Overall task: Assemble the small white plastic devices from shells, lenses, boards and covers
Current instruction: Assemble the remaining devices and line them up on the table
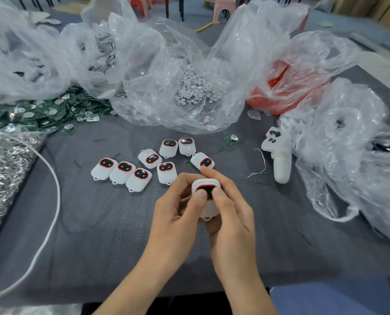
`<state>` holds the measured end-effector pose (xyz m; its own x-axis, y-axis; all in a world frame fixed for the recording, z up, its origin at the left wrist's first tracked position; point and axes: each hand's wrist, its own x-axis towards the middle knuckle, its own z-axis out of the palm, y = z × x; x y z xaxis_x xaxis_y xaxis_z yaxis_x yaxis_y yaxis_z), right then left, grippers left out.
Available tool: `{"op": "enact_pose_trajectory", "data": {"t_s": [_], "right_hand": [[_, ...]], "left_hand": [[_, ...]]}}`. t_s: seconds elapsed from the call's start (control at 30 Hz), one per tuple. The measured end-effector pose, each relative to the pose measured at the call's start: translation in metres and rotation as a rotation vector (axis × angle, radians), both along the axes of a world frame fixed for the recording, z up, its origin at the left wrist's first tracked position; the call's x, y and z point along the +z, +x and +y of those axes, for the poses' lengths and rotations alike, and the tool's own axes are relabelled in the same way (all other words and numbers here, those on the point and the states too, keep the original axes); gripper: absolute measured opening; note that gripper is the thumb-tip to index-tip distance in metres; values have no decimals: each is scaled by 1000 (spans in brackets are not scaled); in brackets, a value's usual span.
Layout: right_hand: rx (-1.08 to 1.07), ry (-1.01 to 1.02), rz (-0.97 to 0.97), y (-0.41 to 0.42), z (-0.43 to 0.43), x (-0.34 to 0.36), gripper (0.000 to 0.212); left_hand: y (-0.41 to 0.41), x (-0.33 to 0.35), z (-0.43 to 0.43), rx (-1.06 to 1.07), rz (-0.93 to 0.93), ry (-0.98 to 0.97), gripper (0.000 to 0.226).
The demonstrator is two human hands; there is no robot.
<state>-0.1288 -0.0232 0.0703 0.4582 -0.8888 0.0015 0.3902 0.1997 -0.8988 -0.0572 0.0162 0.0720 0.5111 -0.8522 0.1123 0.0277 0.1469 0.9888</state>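
Both hands hold one small white device [206, 185] with a red-rimmed dark lens above the grey table [98, 223]. My left hand [178, 208] grips it from the left, its thumb pressing the lens. My right hand [228, 208] grips it from the right, thumb on the lens too. Several finished white devices [141, 176] lie in a loose cluster just beyond my hands. Green circuit boards [43, 114] are heaped at the far left, and one loose board [232, 139] lies right of the cluster. Small white round discs [196, 87] fill an open clear bag.
Crumpled clear plastic bags [339, 137] crowd the back and right side; one holds red parts [280, 87]. A white controller [279, 153] lies at the right. A pile of metal rings [5, 169] and a white cable [53, 214] are at the left.
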Motion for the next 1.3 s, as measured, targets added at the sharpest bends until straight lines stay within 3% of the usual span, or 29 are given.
{"op": "enact_pose_trajectory", "data": {"t_s": [0.4, 0.67, 0.8, 0.97, 1.03, 1.17, 1.3], "right_hand": [[1, 11, -20, -1, 0, -4, 33], [-165, -125, 106, -4, -3, -4, 28], [-120, -133, 118, -7, -1, -2, 28], [114, 91, 49, -9, -9, 6, 24], [194, 190, -36, -12, -11, 8, 33], [165, 156, -10, -11, -8, 4, 34], [104, 101, 19, -10, -3, 4, 25]], "left_hand": [[0, -2, 2, -33, 7, -6, 22], [3, -4, 6, -184, -108, -3, 21], [5, -5, 7, -158, -228, -23, 23], [10, -9, 8, -152, 10, 13, 25], [14, -9, 9, -154, 32, 9, 23], [16, -7, 10, -126, -3, 26, 18], [14, -6, 11, -95, -161, 11, 24]]}}
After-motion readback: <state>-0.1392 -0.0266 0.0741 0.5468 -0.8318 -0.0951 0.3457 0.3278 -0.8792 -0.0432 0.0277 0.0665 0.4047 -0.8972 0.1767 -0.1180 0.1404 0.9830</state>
